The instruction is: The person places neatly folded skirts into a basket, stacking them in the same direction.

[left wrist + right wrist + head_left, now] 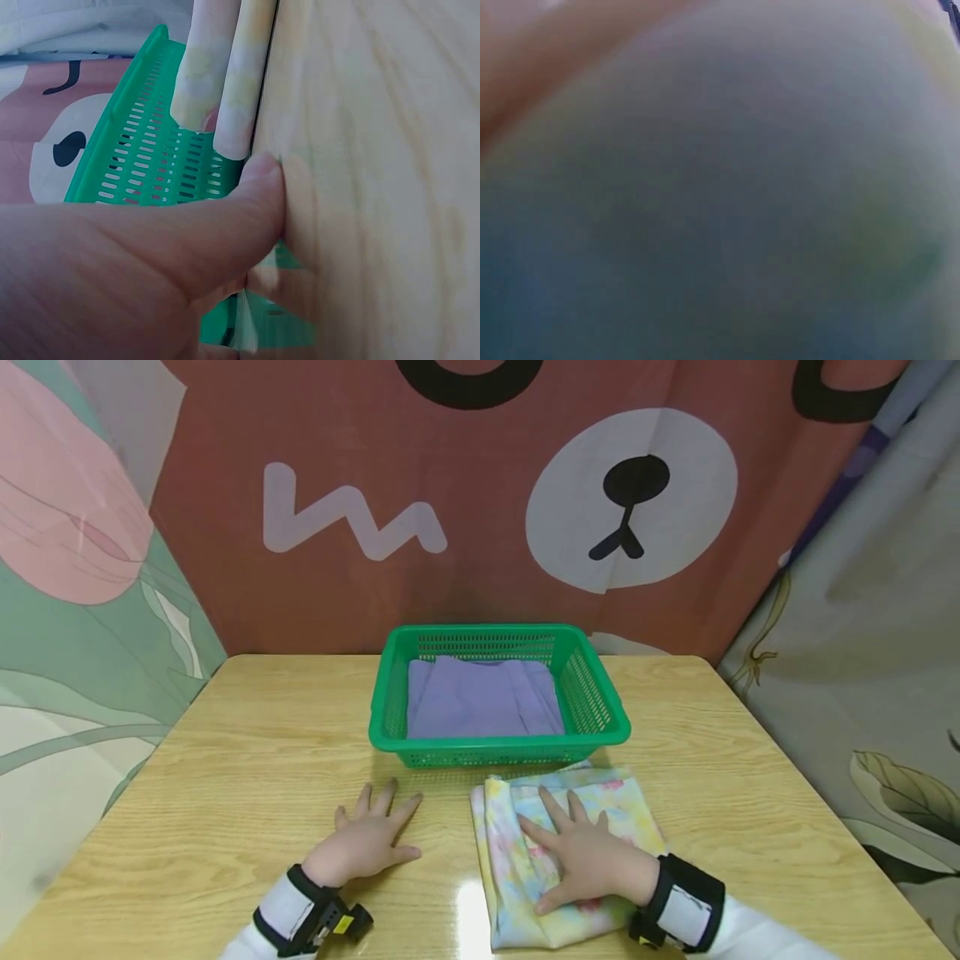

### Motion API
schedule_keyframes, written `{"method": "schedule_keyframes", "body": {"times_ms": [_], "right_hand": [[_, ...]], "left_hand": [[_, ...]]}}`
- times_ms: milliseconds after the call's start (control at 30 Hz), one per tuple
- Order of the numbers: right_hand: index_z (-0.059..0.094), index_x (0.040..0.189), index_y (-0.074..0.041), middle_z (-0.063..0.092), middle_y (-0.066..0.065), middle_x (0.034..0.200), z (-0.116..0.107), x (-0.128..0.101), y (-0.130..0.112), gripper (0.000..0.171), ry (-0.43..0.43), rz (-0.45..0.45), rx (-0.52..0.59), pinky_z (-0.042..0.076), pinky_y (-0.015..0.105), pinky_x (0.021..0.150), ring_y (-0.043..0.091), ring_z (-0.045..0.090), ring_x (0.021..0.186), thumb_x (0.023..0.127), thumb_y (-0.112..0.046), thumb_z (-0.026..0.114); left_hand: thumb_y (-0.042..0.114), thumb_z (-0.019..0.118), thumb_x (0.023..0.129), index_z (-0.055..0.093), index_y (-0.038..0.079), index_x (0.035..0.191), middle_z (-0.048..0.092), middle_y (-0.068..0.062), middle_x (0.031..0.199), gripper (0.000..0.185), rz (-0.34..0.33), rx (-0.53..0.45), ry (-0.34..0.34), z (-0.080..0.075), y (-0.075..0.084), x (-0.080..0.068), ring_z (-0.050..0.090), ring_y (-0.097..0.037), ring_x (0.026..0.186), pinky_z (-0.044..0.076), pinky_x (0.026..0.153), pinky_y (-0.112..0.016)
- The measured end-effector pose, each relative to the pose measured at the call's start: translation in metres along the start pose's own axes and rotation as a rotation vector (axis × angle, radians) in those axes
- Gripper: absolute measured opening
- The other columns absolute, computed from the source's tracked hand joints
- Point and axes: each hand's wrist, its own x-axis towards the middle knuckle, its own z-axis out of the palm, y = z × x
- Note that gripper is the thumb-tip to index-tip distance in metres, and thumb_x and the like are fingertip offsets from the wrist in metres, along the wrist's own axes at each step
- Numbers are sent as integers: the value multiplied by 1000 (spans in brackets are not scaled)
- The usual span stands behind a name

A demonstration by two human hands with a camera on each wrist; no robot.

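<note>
A folded pastel cloth in yellow, pink and blue lies on the table at the front right. Spread over its top is my right hand, fingers straight and apart. My left hand rests on the bare wood to the left of the cloth, fingers spread, holding nothing. In the left wrist view the left thumb meets the table, with the cloth's rounded folds beyond it. The right wrist view is mostly blurred cloth close to the camera.
Behind the cloth stands a green plastic basket with slotted walls. A folded purple cloth lies inside it. The wooden table ends at a brown curtain with a bear print; patterned curtains hang on both sides.
</note>
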Motion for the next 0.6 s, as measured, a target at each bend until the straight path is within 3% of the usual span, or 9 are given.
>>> {"method": "schedule_keyframes", "body": {"times_ms": [267, 600], "right_hand": [[40, 166, -16, 17, 33, 174, 5, 10, -20, 111, -4, 30, 10, 24, 97, 98, 75, 17, 148, 77, -59, 90], [40, 167, -21, 18, 31, 174, 15, 29, -49, 111, 20, 62, -9, 28, 95, 99, 72, 19, 150, 77, -66, 87]], "left_hand": [[49, 71, 100, 42, 16, 165, 27, -30, 171, 79, 4, -9, 19, 9, -11, 6, 17, -68, 153, 17, 108, -93], [42, 76, 98, 45, 8, 162, 29, -34, 168, 79, -6, -13, 4, -6, 6, -3, 19, -70, 151, 18, 107, -94]]}}
